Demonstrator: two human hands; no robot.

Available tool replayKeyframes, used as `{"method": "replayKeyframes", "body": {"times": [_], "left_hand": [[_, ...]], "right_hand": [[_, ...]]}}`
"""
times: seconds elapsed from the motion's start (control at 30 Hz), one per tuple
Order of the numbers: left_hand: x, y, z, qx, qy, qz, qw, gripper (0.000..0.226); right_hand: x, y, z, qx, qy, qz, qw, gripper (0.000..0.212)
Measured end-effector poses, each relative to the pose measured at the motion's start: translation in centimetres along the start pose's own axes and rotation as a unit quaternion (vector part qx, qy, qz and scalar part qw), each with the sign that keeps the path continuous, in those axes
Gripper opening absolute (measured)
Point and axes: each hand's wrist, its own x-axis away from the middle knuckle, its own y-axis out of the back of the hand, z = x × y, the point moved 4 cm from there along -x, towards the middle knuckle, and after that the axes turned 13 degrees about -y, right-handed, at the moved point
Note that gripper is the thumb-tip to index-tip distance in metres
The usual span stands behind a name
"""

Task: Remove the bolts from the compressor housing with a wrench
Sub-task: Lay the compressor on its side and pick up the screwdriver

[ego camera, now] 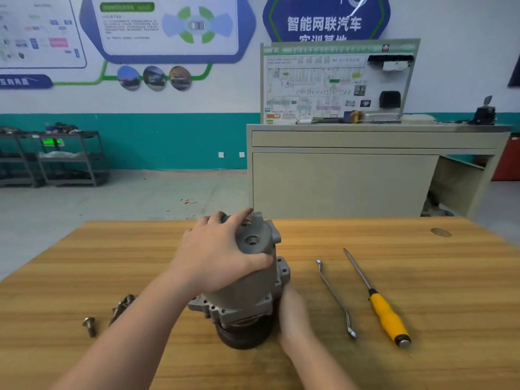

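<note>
The compressor housing [247, 280] is standing upright on the bench [394, 367]. The left hand [216, 257] is gripping its top, fingers curled over. The right hand [294, 311] is lying blurred against its lower side; grip cannot be told. The wrench [336, 298] and a yellow-handled screwdriver [378, 298] are lying right of it, untouched; loose bolts [90, 325] left.

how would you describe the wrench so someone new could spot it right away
Start at the grey compressor housing standing on the wooden table, then look to its right, where two long tools lie side by side. The wrench is the one nearer the housing: thin, all bare metal, with bent ends. Its neighbour, a screwdriver, has a yellow handle.
</note>
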Motion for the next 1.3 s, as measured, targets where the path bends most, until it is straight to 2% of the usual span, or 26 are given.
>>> {"method": "replayKeyframes", "body": {"times": [0.2, 0.37, 0.43, 0.67, 0.77, 0.9, 1.13, 1.23, 1.3], "left_hand": [[2.9, 1.3, 2.2, 0.091, 0.002, -0.09, 0.992, 0.098], [7.5, 1.7, 4.4, 0.191, 0.021, -0.176, 0.965, 0.083], [8.7, 1.7, 4.6, 0.197, 0.015, -0.201, 0.96, 0.08], [8.7, 0.7, 2.8, 0.157, -0.038, -0.189, 0.969, 0.085], [7.9, -2.2, 2.2, 0.256, -0.024, -0.196, 0.946, 0.088], [6.8, -5.9, 1.1, 0.37, 0.025, -0.215, 0.903, 0.081], [5.6, -6.8, 2.9, 0.355, -0.006, -0.136, 0.925, 0.078], [5.1, -5.8, 2.0, 0.449, -0.001, -0.149, 0.881, 0.092], [4.2, -5.0, 1.0, 0.436, 0.004, -0.187, 0.88, 0.098]], "right_hand": [[0.3, -1.1, -0.2, 0.035, 0.063, 0.04, 0.997, 0.034], [0.9, -3.8, -1.6, -0.07, -0.029, 0.169, 0.983, 0.046], [0.8, -4.3, -1.8, -0.087, -0.028, 0.176, 0.98, 0.041], [0.6, -1.1, -1.5, -0.099, 0.011, 0.055, 0.993, 0.025], [0.1, 2.3, 0.8, -0.103, 0.075, -0.044, 0.991, 0.025], [0.0, 5.4, 3.5, -0.045, 0.179, -0.16, 0.97, 0.025], [0.3, 5.5, 3.6, -0.015, 0.237, -0.222, 0.946, 0.029], [0.8, 5.3, 3.4, -0.016, 0.244, -0.222, 0.944, 0.031], [1.0, 5.4, 3.6, -0.02, 0.241, -0.23, 0.943, 0.027]]}}
